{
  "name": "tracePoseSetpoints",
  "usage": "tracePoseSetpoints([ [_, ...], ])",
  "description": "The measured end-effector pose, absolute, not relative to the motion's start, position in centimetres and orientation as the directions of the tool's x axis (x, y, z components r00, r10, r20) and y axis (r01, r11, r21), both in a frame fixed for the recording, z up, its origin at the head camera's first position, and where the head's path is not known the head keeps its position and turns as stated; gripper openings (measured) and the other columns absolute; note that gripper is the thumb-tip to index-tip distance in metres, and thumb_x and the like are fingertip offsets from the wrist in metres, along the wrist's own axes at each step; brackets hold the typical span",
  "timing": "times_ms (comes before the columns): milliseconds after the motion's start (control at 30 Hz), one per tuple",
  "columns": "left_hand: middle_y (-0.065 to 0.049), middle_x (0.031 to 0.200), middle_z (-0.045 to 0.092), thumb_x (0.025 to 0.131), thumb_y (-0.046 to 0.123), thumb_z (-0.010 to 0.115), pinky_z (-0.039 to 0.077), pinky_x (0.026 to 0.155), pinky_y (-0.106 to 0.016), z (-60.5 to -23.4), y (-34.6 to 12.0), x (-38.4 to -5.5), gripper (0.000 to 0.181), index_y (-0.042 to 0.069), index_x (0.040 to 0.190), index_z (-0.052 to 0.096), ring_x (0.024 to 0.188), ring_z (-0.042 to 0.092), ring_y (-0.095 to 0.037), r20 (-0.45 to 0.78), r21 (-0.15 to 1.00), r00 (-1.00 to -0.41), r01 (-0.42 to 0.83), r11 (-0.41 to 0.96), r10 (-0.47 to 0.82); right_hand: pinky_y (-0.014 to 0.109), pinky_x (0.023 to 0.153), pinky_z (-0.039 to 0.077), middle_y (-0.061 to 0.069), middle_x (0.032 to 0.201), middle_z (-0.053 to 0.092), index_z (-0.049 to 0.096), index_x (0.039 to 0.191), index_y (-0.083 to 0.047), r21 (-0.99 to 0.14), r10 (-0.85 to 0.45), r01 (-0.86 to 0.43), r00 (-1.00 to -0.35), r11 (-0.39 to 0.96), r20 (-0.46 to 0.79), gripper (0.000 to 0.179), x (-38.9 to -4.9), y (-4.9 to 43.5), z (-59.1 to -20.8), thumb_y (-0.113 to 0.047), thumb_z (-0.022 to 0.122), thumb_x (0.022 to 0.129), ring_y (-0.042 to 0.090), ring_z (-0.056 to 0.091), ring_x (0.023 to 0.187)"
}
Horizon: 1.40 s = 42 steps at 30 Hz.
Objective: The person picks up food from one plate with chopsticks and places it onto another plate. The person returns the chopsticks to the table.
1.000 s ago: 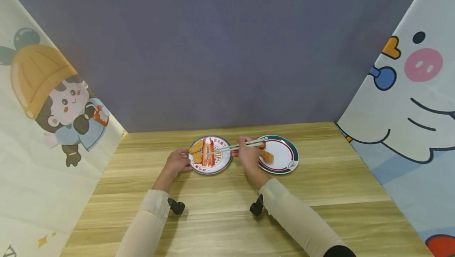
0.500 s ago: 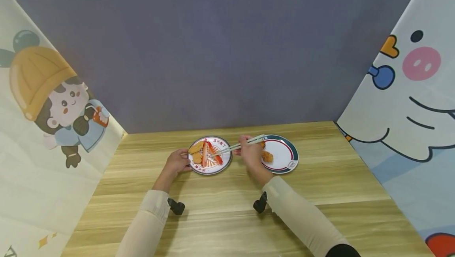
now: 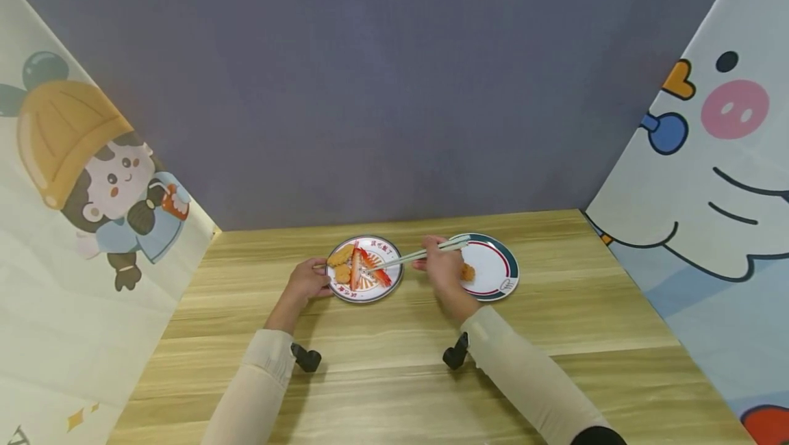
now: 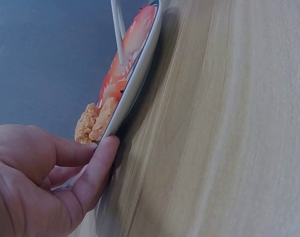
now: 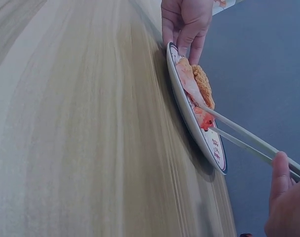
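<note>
My left hand (image 3: 306, 279) pinches the left rim of a white plate with dark edging and red lettering (image 3: 373, 296), thumb and fingers on either side of the rim. On that plate lie two red-and-white prawn-like pieces (image 3: 355, 270), spread apart in a V. Golden breaded pieces (image 3: 342, 256) sit beside them, close to my left fingers. A pair of pale chopsticks (image 3: 457, 244) is gripped in my right hand (image 3: 444, 267). Their tips reach down to the right-hand prawn-like piece (image 5: 204, 117). The breaded pieces also show in the left wrist view.
To the right stands a second white plate (image 3: 491, 268) with a green rim and red ring. A breaded piece (image 3: 468, 272) lies on it, partly behind my right hand. A grey panel (image 3: 394, 89) closes off the back of the wooden table (image 3: 370, 363).
The right-hand prawn-like piece has swung its lower end rightward, away from the other one. My right hand and the chopsticks have shifted slightly right. The left hand stays on the rim.
</note>
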<state>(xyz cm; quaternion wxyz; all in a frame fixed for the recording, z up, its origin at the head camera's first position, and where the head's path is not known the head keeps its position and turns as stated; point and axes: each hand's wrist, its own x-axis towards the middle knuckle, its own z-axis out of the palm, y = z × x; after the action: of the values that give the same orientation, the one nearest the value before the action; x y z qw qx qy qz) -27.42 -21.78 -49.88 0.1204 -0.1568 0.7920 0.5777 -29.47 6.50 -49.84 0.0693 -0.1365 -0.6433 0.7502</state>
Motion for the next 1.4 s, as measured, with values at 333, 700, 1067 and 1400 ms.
tracePoseSetpoints([
  [333, -0.027, 0.128, 0.055, 0.094, -0.011, 0.056, 0.069, 0.075, -0.033, -50.4, -21.8, -27.8, 0.057, -0.001, 0.149, 0.045, 0.076, 0.065, -0.016, -0.370, 0.873, -0.922, -0.387, 0.297, -0.116, 0.024, 0.049, 0.064, 0.007, 0.071, 0.067, 0.066, 0.108, 0.004, -0.977, 0.299, 0.068, -0.946, -0.202, -0.128, 0.025, -29.2, 7.2, -49.9, -0.019, 0.057, 0.101, 0.010, 0.068, 0.048],
  [700, -0.028, 0.131, 0.055, 0.095, -0.010, 0.055, 0.069, 0.072, -0.030, -50.8, -21.9, -28.0, 0.058, 0.000, 0.151, 0.042, 0.074, 0.065, -0.016, -0.373, 0.870, -0.920, -0.391, 0.300, -0.117, 0.023, 0.051, 0.064, 0.002, 0.065, 0.065, 0.062, 0.100, -0.005, -0.963, 0.325, 0.115, -0.926, -0.243, -0.193, 0.017, -29.1, 8.3, -49.1, -0.020, 0.056, 0.100, 0.009, 0.067, 0.048],
  [1067, -0.027, 0.132, 0.054, 0.095, -0.009, 0.056, 0.069, 0.074, -0.031, -50.8, -21.8, -28.0, 0.058, 0.000, 0.151, 0.043, 0.074, 0.065, -0.016, -0.369, 0.873, -0.923, -0.386, 0.297, -0.112, 0.024, 0.048, 0.063, 0.000, 0.060, 0.064, 0.057, 0.103, -0.001, -0.917, 0.327, 0.079, -0.920, -0.390, -0.218, 0.016, -29.3, 10.4, -47.7, -0.017, 0.053, 0.103, 0.010, 0.066, 0.046],
  [1400, -0.028, 0.132, 0.054, 0.095, -0.009, 0.056, 0.069, 0.073, -0.031, -50.8, -21.8, -28.0, 0.058, -0.001, 0.151, 0.042, 0.075, 0.066, -0.016, -0.366, 0.875, -0.925, -0.379, 0.303, -0.101, 0.025, 0.050, 0.064, 0.002, 0.065, 0.066, 0.056, 0.118, 0.004, -0.910, 0.333, 0.134, -0.901, -0.392, -0.277, 0.031, -29.4, 13.1, -47.5, -0.025, 0.054, 0.104, 0.011, 0.067, 0.049],
])
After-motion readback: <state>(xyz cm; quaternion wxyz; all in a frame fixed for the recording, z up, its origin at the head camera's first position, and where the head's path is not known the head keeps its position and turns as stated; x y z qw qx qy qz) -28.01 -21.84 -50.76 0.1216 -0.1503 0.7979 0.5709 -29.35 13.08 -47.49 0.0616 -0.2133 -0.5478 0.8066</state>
